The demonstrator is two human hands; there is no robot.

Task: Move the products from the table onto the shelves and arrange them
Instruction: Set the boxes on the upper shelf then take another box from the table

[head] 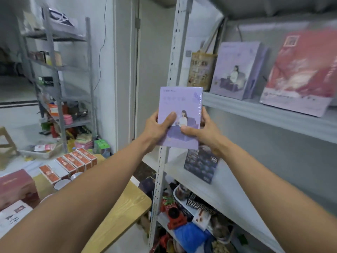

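I hold a flat purple box (179, 105) with a picture of a seated figure upright in front of the grey shelf unit's left post (174, 57). My left hand (157, 131) grips its lower left edge, thumb on the front. My right hand (203, 131) grips its lower right edge, thumb on the front as well. On the upper shelf (255, 110) stand a larger purple box (237, 70) with the same picture, a red box (302, 72) and a yellowish bag (201, 72). On the wooden table (125, 203) at lower left lie several orange boxes (76, 161) and a dark red box (16, 185).
A dark blue box (201, 164) leans on the middle shelf (228, 192). The bottom shelf holds a red toy (175, 216), a blue bag (191, 236) and clutter. A second metal rack (56, 70) with goods stands at the back left, next to a doorframe (134, 70).
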